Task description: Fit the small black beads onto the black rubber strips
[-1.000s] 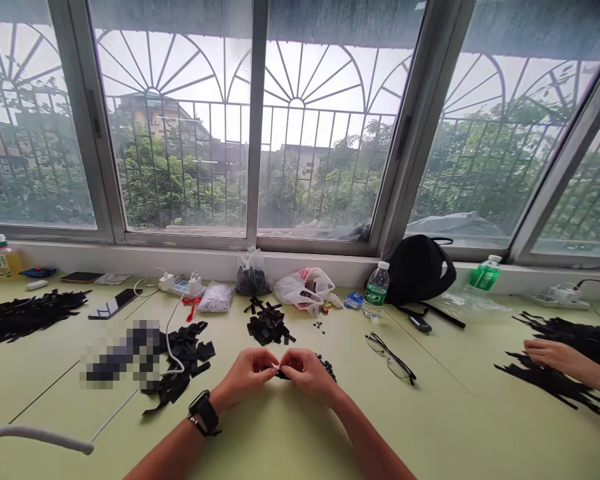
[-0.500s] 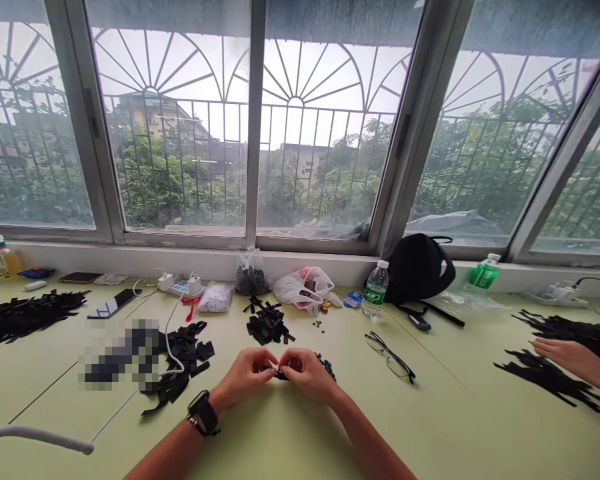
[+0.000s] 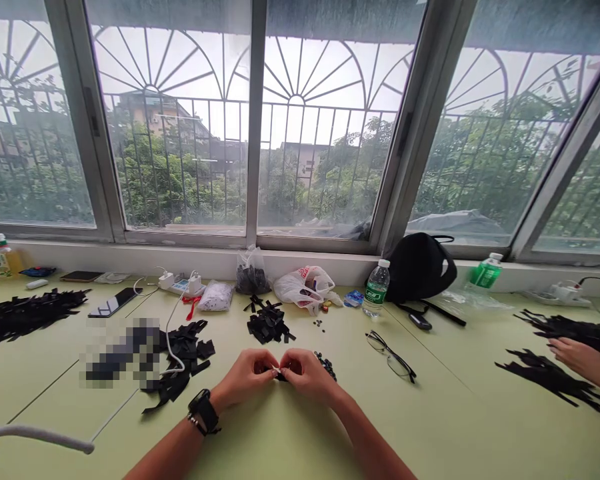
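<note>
My left hand (image 3: 247, 379) and my right hand (image 3: 307, 375) meet at the tips over the table (image 3: 290, 440), each closed in a pinch. Between them they grip a small black piece (image 3: 280, 375), mostly hidden by the fingers. A dark watch is on my left wrist. Just beyond my right hand lies a pile of small dark round parts (image 3: 326, 365). Past both hands is a heap of short black strips (image 3: 269, 321). More black strips (image 3: 185, 350) lie left of my left hand, beside a white cable.
Glasses (image 3: 391, 357) and a water bottle (image 3: 377, 288) stand or lie to the right, near a black bag (image 3: 417, 267). Plastic bags (image 3: 305, 288) line the window side. A co-worker's hand (image 3: 580, 360) is among black strips at far right. A phone (image 3: 113, 302) lies left.
My hands stay almost in place, with small finger movements at the black piece. The co-worker's hand at right has shifted slightly right; the fingers at the far left edge have left view.
</note>
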Motion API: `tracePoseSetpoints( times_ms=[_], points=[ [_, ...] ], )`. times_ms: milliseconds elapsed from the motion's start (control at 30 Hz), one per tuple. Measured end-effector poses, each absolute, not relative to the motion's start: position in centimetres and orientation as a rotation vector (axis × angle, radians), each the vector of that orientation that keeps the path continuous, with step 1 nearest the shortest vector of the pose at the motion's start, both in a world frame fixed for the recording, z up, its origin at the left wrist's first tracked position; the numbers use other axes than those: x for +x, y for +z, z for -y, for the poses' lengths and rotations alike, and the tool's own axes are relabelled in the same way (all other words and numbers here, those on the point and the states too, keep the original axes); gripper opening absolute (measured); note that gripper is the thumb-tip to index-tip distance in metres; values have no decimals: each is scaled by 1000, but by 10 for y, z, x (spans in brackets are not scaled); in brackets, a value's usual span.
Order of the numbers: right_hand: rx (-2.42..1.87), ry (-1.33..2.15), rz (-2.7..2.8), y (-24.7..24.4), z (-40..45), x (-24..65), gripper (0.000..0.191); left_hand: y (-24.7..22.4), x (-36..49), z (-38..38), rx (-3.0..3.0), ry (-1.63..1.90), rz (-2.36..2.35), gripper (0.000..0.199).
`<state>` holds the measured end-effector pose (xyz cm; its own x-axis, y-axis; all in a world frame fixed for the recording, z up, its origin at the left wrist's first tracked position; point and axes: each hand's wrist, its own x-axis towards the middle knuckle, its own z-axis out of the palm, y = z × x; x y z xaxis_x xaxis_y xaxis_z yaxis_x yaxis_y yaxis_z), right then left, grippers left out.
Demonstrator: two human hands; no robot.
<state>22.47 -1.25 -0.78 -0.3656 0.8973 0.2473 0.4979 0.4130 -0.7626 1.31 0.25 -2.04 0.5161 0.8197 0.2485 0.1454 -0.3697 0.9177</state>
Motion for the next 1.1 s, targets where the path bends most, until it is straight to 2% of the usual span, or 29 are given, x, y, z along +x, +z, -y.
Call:
tracePoseSetpoints(
  times_ms=[1100],
  points=[
    [-1168, 736, 1936, -9, 9, 225, 16, -24, 14, -4, 1833, 926, -862, 20]
  ],
)
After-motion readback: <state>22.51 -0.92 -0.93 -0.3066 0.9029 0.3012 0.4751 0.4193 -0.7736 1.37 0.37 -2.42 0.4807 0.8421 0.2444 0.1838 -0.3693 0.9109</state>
